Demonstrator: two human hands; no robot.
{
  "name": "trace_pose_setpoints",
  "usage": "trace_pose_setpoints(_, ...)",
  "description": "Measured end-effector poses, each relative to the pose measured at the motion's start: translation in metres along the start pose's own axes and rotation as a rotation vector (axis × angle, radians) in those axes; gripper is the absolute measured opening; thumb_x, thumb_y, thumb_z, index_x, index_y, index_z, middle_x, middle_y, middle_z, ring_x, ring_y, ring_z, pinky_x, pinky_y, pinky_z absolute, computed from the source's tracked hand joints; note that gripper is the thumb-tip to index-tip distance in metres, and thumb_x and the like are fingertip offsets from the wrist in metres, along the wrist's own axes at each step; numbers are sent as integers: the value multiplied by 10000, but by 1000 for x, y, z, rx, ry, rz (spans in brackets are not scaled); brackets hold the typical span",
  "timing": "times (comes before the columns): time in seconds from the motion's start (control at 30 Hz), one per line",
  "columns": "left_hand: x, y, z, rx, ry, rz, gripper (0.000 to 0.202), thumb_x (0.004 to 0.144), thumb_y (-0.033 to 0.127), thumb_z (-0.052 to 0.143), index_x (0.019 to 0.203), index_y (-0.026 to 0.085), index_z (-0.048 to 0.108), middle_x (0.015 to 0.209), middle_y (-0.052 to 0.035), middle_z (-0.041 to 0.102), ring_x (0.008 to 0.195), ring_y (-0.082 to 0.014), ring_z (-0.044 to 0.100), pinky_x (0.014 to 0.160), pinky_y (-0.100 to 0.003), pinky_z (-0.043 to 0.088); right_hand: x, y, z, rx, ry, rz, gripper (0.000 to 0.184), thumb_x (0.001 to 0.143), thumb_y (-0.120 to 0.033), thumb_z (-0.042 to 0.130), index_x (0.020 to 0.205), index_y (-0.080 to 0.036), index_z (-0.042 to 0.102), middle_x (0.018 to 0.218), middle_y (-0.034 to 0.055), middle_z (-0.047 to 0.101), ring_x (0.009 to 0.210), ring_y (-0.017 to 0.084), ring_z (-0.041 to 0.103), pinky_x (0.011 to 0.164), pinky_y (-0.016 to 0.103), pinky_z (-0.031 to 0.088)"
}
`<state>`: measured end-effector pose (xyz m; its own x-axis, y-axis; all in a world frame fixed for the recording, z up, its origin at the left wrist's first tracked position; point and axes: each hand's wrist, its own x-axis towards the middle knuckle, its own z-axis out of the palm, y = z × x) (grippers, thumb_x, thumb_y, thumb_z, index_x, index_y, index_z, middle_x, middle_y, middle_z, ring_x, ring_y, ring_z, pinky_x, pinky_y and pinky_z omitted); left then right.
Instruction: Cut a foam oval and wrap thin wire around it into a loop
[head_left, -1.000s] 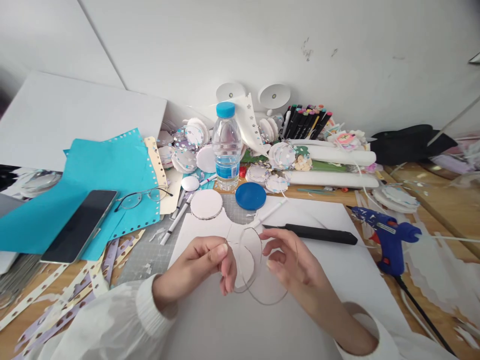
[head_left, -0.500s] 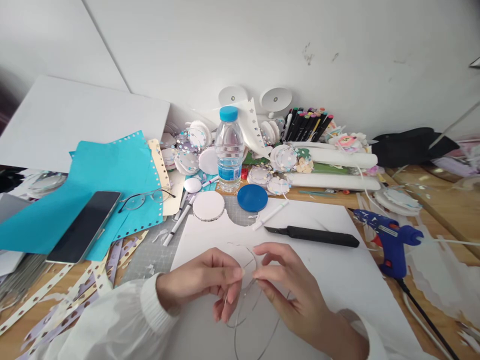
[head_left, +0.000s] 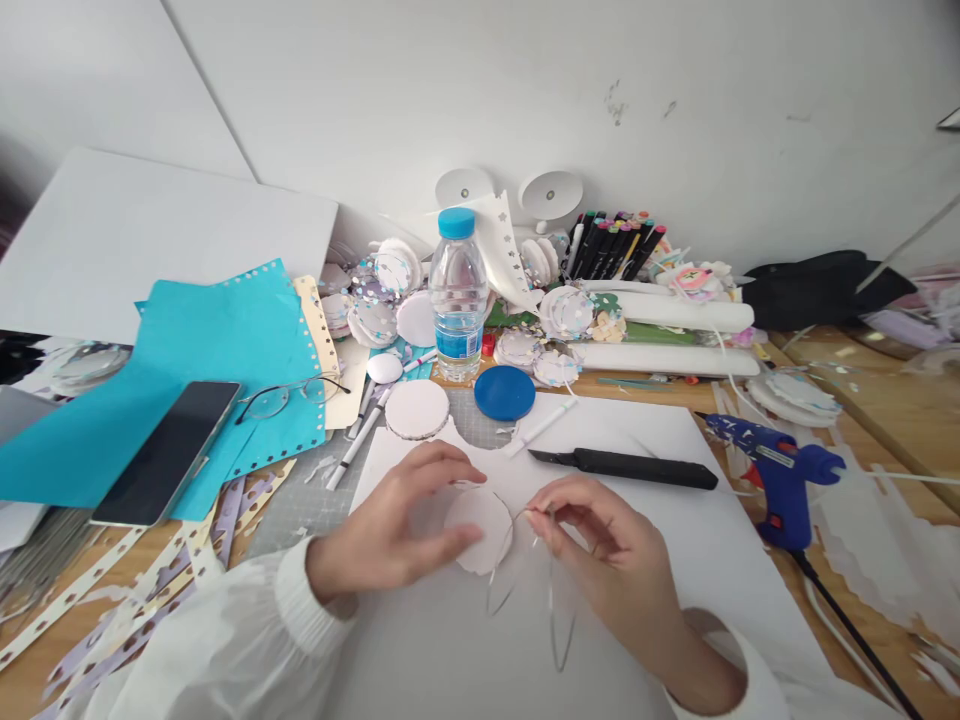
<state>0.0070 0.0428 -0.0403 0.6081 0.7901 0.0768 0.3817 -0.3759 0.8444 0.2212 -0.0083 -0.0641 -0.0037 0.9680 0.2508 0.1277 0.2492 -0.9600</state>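
Observation:
My left hand [head_left: 390,525] grips a white round disc [head_left: 480,528] between thumb and fingers, just above a large white sheet [head_left: 675,540]. My right hand [head_left: 600,545] is closed in a pinch on a thin clear plastic strip [head_left: 555,620] at the disc's right edge. The strip curls down in loops below both hands. A black craft knife [head_left: 630,465] lies on the sheet just beyond my right hand.
A blue glue gun [head_left: 780,475] lies at the right. A water bottle [head_left: 457,295], a blue lid [head_left: 504,393] and a white disc [head_left: 416,408] stand behind. Teal paper [head_left: 187,350], a phone [head_left: 169,450] and glasses [head_left: 289,393] lie left. Markers [head_left: 611,245] and paper scraps line the wall.
My left hand has shifted from pinching the strip to holding the white disc flat toward me. The strip's loops have dropped lower under my right hand.

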Motion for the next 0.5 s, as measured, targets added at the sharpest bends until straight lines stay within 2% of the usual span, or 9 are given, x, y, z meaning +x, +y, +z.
trace_pose_setpoints(0.07,1,-2,0,174,-83,42,662,679,367,770,1260,146,542,1210,-160,533,1107,-310,499,960,-458,428,3,-2,-2,56,46,98,81,819,-219,694,778,-246,630,729,1,638,678,150,616,614,242,538)
trace_pose_setpoints(0.13,1,-3,5,292,-153,15,746,598,346,821,1260,165,529,1189,-144,525,1088,-323,487,956,-491,425,5,-5,-3,78,60,169,112,793,-246,717,738,-231,621,680,-10,613,607,131,583,566,227,522)
trace_pose_setpoints(0.2,1,-3,10,319,-163,-29,688,570,311,833,1177,173,539,1156,-120,531,1061,-311,489,936,-480,434,5,-6,-3,94,54,214,131,782,-255,722,724,-224,609,666,-18,599,582,117,558,551,214,507)
trace_pose_setpoints(0.27,0,-2,16,248,-109,-119,628,566,280,828,1090,175,499,1103,-95,544,994,-274,519,868,-423,467,4,-6,-2,108,22,255,137,779,-258,722,722,-222,603,671,-18,599,581,112,547,542,205,492)
trace_pose_setpoints(0.33,-2,1,20,118,-34,-257,532,620,270,792,1014,194,443,991,-48,572,861,-214,550,740,-338,482,0,-6,0,129,-13,307,141,771,-261,726,719,-220,601,663,-19,593,574,112,539,524,200,477)
trace_pose_setpoints(0.4,-4,5,24,-28,-8,-357,414,708,281,736,957,212,412,864,6,585,729,-161,542,633,-271,449,-5,-5,5,166,-42,365,133,763,-256,726,722,-219,606,647,-22,582,562,112,532,511,201,466)
trace_pose_setpoints(0.5,-8,10,27,-216,-20,-318,288,823,316,649,960,216,416,775,36,584,641,-120,502,568,-225,401,-11,-2,11,216,-57,432,121,755,-244,728,730,-221,612,646,-28,572,561,111,530,511,204,459)
